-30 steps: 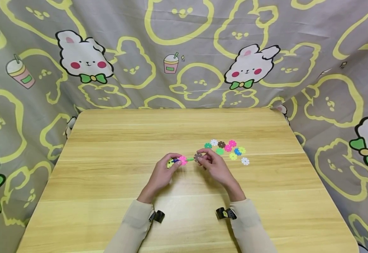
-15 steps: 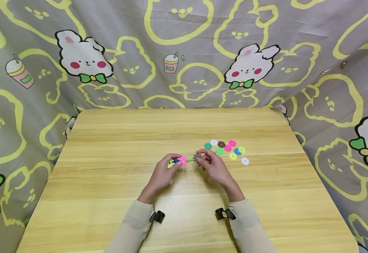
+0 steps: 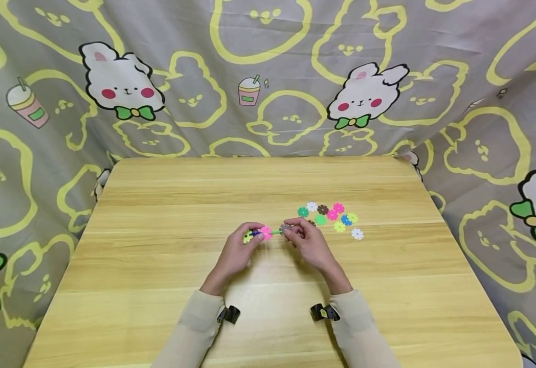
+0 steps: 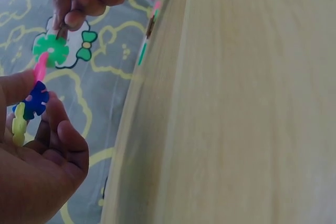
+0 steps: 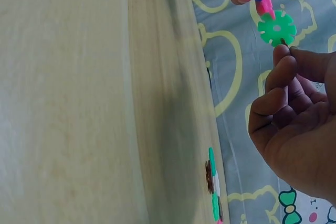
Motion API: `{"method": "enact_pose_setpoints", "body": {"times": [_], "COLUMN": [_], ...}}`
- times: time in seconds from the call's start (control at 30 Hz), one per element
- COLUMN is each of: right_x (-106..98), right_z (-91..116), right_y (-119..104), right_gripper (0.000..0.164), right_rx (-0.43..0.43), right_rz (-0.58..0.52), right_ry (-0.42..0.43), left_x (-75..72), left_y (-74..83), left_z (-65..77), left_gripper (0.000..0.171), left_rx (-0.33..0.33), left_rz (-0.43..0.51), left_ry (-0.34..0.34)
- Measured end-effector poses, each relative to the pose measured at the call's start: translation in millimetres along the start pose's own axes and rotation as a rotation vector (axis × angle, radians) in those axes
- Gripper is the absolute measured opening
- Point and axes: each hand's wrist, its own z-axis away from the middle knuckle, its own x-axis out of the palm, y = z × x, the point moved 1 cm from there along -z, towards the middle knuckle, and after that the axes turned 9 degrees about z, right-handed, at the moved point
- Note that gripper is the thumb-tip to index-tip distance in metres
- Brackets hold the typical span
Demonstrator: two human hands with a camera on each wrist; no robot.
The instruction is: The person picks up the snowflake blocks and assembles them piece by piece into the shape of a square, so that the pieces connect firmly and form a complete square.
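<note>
My left hand [image 3: 239,249] pinches a short chain of interlocked plastic snowflake discs by its pink disc [image 3: 266,233]. In the left wrist view, the chain runs from a yellow disc [image 4: 19,125] through a blue disc [image 4: 37,99] and the pink one to a green disc [image 4: 51,51]. Between thumb and forefinger, my right hand [image 3: 313,246] pinches a greyish-brown disc [image 3: 285,228] at the green disc's outer edge. Seen from the right wrist, that brown disc is edge-on and mostly hidden by the fingertips, meeting a slot of the green disc [image 5: 277,28].
Loose snowflake discs lie flat beyond my right hand, among them a white disc [image 3: 357,234], a dark brown disc [image 3: 322,210] and a blue disc [image 3: 347,220]. They rest on a wooden table [image 3: 157,286]. A patterned curtain [image 3: 291,138] surrounds its back and sides.
My right hand has moved slightly left with the brown disc, closer to the green disc. Another brown disc on the table now shows behind its fingers. The left hand stays nearly still.
</note>
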Motion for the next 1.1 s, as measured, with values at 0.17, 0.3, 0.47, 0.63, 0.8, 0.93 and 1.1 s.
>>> {"method": "enact_pose_setpoints", "body": {"times": [0.17,0.3,0.47,0.63,0.8,0.93,1.1], "right_x": [3.8,5.8,7.1,8.0,8.9,10.1,8.2], "right_z": [-0.6,-0.3,0.3,0.2,-1.1,-1.5,-3.1], "right_y": [-0.2,-1.5,-2.2,-3.7,-5.7,-5.6,-2.9], "right_gripper": [0.027,0.027,0.028,0.030,0.027,0.028,0.032], "right_rx": [0.016,0.036,0.080,0.112,0.092,0.091,0.069], "right_rz": [-0.017,-0.048,-0.085,-0.131,-0.127,-0.119,-0.072], "right_ry": [0.028,0.041,0.052,0.061,0.073,0.069,0.062], "left_x": [0.4,0.7,1.4,3.5,4.0,3.2,2.9], "left_y": [-0.5,0.3,0.3,-1.2,-1.4,-1.2,-1.2], "left_z": [-0.8,-1.5,-2.4,-3.4,-2.7,-2.5,-2.7], "left_gripper": [0.023,0.023,0.022,0.022,0.021,0.022,0.025], "left_rx": [-0.005,-0.009,-0.013,-0.024,-0.037,-0.027,-0.019], "left_rz": [-0.004,0.008,0.029,0.033,0.037,0.034,0.032], "left_ry": [0.007,0.011,0.012,0.010,0.014,0.020,0.017]}}
